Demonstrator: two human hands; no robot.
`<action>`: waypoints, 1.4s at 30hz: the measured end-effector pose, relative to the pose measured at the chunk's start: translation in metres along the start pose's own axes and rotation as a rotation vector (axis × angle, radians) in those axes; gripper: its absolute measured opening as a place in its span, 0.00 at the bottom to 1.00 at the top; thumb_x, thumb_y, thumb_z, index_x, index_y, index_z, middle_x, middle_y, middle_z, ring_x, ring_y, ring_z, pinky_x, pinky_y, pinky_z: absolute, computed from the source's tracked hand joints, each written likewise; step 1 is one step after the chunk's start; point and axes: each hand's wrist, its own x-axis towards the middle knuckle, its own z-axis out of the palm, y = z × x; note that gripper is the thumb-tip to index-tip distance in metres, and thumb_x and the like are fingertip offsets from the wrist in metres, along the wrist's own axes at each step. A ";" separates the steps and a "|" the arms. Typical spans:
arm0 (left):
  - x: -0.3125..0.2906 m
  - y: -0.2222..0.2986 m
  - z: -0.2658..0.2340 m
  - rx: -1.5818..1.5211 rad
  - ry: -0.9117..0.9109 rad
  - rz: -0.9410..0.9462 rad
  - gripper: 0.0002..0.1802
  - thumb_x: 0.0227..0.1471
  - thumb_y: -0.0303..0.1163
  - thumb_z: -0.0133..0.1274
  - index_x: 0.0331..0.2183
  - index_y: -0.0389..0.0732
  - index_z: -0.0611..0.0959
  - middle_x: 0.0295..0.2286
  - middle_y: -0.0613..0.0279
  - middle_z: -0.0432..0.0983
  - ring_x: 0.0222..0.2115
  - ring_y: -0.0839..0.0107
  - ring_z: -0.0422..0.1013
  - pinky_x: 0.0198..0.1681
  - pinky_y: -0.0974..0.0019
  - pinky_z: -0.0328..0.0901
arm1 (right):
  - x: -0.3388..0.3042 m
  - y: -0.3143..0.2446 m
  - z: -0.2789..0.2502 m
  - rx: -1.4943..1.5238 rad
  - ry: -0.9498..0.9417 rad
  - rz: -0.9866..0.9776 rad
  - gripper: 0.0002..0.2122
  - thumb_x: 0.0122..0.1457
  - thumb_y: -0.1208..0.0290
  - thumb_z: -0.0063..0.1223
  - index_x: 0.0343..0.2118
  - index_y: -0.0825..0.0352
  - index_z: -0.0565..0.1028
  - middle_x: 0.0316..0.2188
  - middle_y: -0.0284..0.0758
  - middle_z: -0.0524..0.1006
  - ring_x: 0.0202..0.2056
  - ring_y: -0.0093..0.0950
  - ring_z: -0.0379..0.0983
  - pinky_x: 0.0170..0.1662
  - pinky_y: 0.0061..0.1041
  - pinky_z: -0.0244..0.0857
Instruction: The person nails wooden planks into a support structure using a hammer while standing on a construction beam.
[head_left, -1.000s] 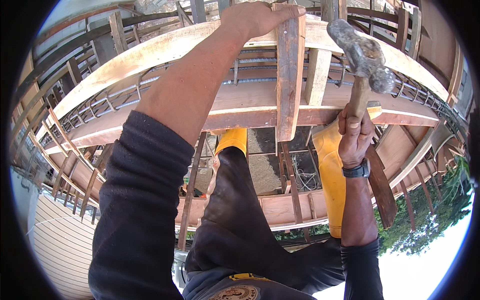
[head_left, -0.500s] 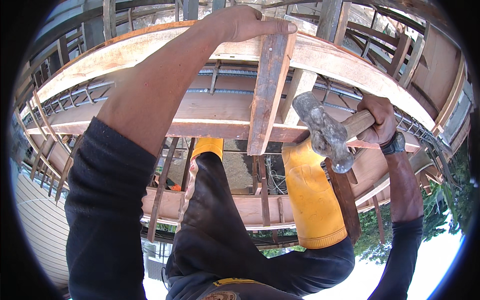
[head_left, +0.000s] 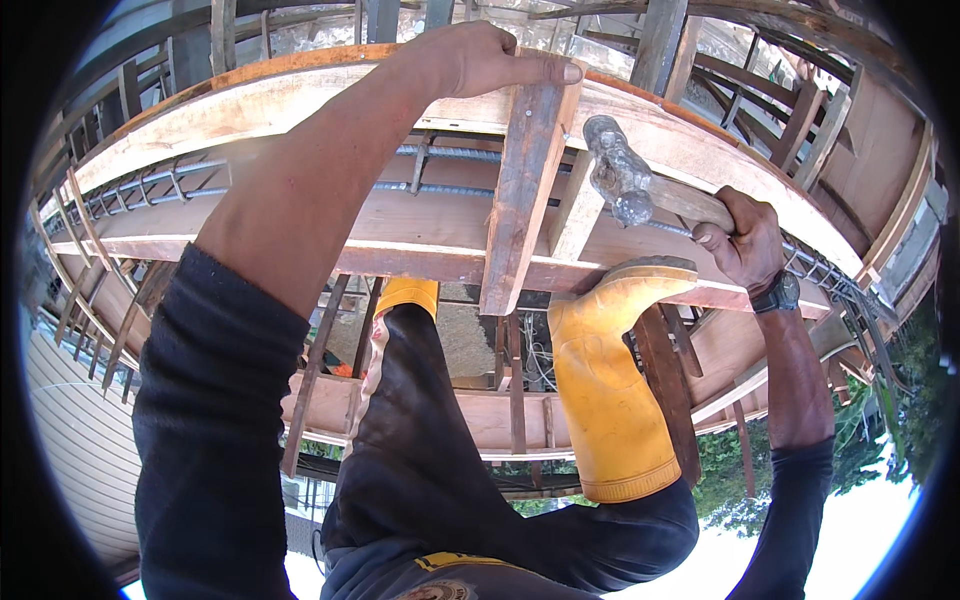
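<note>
My left hand [head_left: 480, 62] grips the far end of a short wooden batten [head_left: 530, 190], its thumb stretched across the end and the other fingers mostly hidden. That batten lies across the formwork, from the far board [head_left: 280, 105] to the near board [head_left: 420, 263]. In my right hand [head_left: 745, 243] is a sledgehammer [head_left: 622, 172] with a worn, grey metal head, held by its wooden handle [head_left: 690, 203]. The hammer head hangs just right of the batten, apart from it. A second, paler wood piece [head_left: 577, 210] spans the boards beside the batten.
Steel rebar [head_left: 450, 188] with stirrups runs inside the formwork. My yellow boot [head_left: 605, 370] rests against the near board; the other boot [head_left: 410, 292] is lower left. Timber props [head_left: 660, 45] stand beyond. Openings between struts show ground [head_left: 460, 345] far below.
The hammer has risen away from my right boot and tilted, its head now level with the batten's upper part. My left hand keeps its grip on the batten.
</note>
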 end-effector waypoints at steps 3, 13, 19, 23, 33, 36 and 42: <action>0.000 -0.006 0.004 0.027 0.031 -0.014 0.71 0.29 0.89 0.45 0.51 0.30 0.81 0.50 0.33 0.75 0.54 0.42 0.72 0.56 0.49 0.68 | 0.000 -0.014 -0.012 0.072 0.042 -0.356 0.35 0.45 0.28 0.61 0.26 0.66 0.75 0.15 0.34 0.70 0.18 0.36 0.73 0.23 0.32 0.65; 0.001 -0.006 0.009 0.020 0.046 -0.021 0.72 0.28 0.90 0.44 0.52 0.31 0.80 0.51 0.32 0.73 0.55 0.41 0.70 0.58 0.47 0.66 | 0.004 -0.022 -0.013 0.119 0.030 -0.453 0.33 0.54 0.32 0.55 0.24 0.67 0.72 0.18 0.34 0.70 0.18 0.33 0.71 0.22 0.33 0.62; -0.002 -0.002 0.005 0.030 0.061 -0.013 0.72 0.28 0.90 0.44 0.53 0.31 0.80 0.52 0.33 0.73 0.56 0.41 0.69 0.59 0.48 0.65 | 0.003 -0.003 0.008 -0.029 0.009 0.026 0.34 0.50 0.32 0.60 0.25 0.69 0.74 0.17 0.39 0.71 0.19 0.43 0.72 0.23 0.37 0.64; 0.000 -0.008 0.003 0.051 0.002 -0.007 0.72 0.29 0.90 0.43 0.53 0.31 0.79 0.53 0.34 0.73 0.56 0.41 0.69 0.59 0.47 0.65 | 0.002 -0.025 -0.002 0.124 -0.044 -0.331 0.33 0.53 0.34 0.58 0.26 0.70 0.75 0.17 0.43 0.73 0.19 0.43 0.72 0.24 0.36 0.65; 0.013 -0.016 0.015 0.048 0.009 -0.008 0.71 0.30 0.89 0.44 0.54 0.31 0.79 0.53 0.37 0.73 0.56 0.46 0.70 0.58 0.51 0.66 | -0.004 -0.028 0.000 0.233 0.031 -0.314 0.33 0.57 0.36 0.55 0.27 0.73 0.75 0.16 0.40 0.71 0.18 0.42 0.72 0.24 0.37 0.64; 0.013 -0.010 0.009 0.060 -0.019 -0.008 0.72 0.29 0.90 0.44 0.54 0.31 0.79 0.53 0.36 0.73 0.56 0.45 0.70 0.59 0.50 0.65 | 0.012 -0.016 0.015 0.072 -0.023 -0.043 0.32 0.59 0.37 0.54 0.26 0.72 0.73 0.14 0.41 0.69 0.17 0.43 0.69 0.23 0.38 0.63; 0.008 -0.006 0.007 0.032 0.004 -0.026 0.73 0.27 0.91 0.43 0.53 0.32 0.80 0.52 0.37 0.74 0.56 0.43 0.70 0.59 0.47 0.65 | 0.000 -0.030 -0.007 0.188 0.097 -0.330 0.33 0.56 0.33 0.54 0.24 0.68 0.74 0.16 0.35 0.71 0.17 0.35 0.70 0.24 0.32 0.63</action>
